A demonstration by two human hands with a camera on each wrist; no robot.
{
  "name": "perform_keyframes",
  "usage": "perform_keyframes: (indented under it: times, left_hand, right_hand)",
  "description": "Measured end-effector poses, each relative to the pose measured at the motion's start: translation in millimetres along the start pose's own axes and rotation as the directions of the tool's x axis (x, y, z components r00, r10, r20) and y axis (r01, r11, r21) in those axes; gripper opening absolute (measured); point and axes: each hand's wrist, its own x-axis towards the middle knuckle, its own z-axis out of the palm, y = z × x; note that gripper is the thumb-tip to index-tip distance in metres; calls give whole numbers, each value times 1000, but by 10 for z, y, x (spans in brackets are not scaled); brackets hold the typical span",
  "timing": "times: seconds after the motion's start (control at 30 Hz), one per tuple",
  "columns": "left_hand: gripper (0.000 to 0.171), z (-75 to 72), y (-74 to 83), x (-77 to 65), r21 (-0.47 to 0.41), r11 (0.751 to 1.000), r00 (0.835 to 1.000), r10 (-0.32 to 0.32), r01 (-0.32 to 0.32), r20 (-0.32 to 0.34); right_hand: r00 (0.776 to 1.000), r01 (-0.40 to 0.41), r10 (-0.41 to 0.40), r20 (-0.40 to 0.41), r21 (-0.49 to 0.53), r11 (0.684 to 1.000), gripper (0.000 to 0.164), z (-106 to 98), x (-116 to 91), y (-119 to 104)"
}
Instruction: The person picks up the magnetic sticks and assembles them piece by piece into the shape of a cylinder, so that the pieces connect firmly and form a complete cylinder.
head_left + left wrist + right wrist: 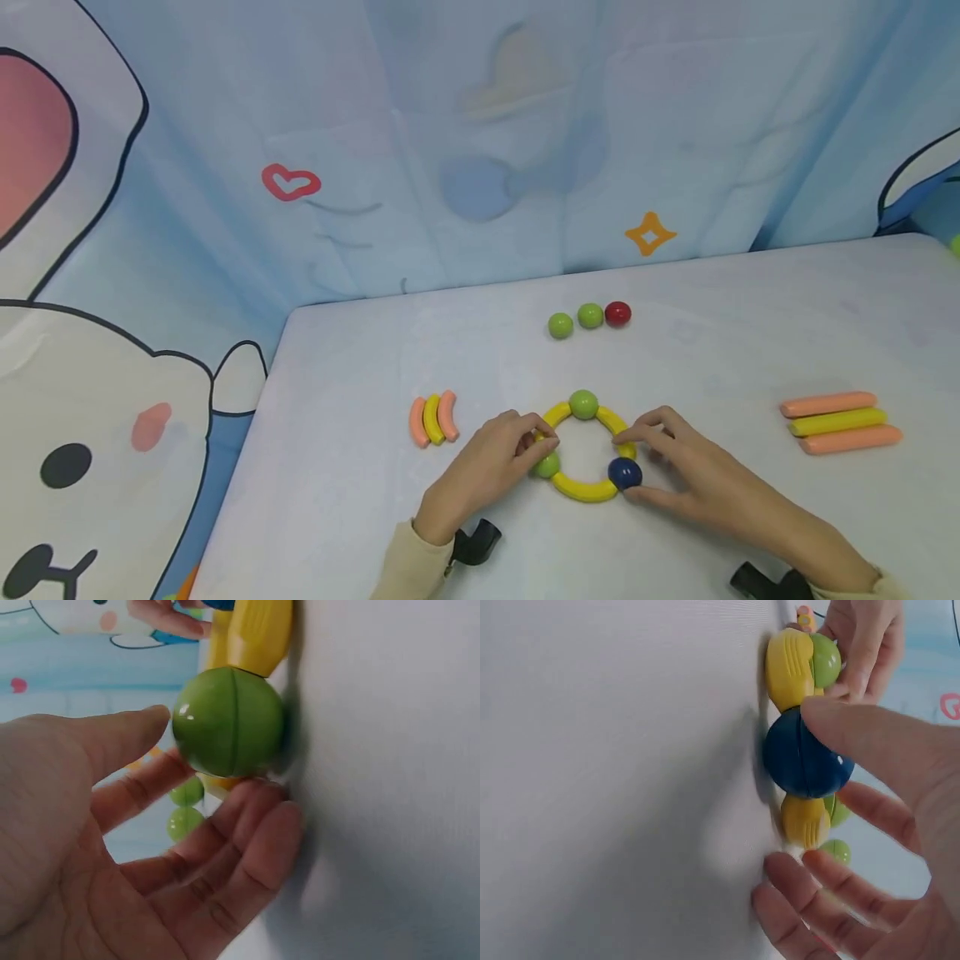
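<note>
A ring of curved yellow rods (587, 489) joined by balls lies on the table. Its balls are a green one (583, 404) at the far side, a green one (229, 721) at the left and a dark blue one (625, 473) at the right. My left hand (491, 454) pinches the left green ball, thumb at its side and index finger at the adjoining rod. At the other side, my right hand (701, 479) holds the ring, thumb against the blue ball (806, 754) and index finger by the right yellow rod; its other fingers are spread.
Two loose green balls (590, 315) and a red ball (618, 313) sit behind the ring. Short curved rods (433, 419), pink and yellow, lie to the left. Straight rods (837, 422) in the same colours lie at the right. A printed curtain (450, 167) hangs behind the table.
</note>
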Motion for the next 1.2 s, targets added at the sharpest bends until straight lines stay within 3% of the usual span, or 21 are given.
perform_keyframes:
  times: [0.1,0.33,0.53,0.87,1.07,1.2]
  left_hand:
    - [25,-2,-9,57,16,1000,1000,15,-15,1]
    - [21,3,20,47,-74,997,994,21,-13,103]
    - [21,18,10,21,-16,998,998,58,-58,29]
    - [41,47,-5,-2,-3,1000,1000,18,-18,2]
    - [40,80,7,11,15,1000,1000,15,-15,-10]
    - [34,93,30,31,55,998,998,12,-9,-59]
  right_hand:
    - [1000,-8,8,27,2,1000,44,-4,22,23]
    - [999,-22,22,25,0,1000,43,-59,92,75]
    - [1000,-14,13,28,52,999,45,-63,100,77]
    - [998,-11,5,66,93,996,44,-22,89,57]
    - [998,12,-18,61,96,995,43,-24,88,64]
    - [997,19,-28,78,107,994,44,-21,94,70]
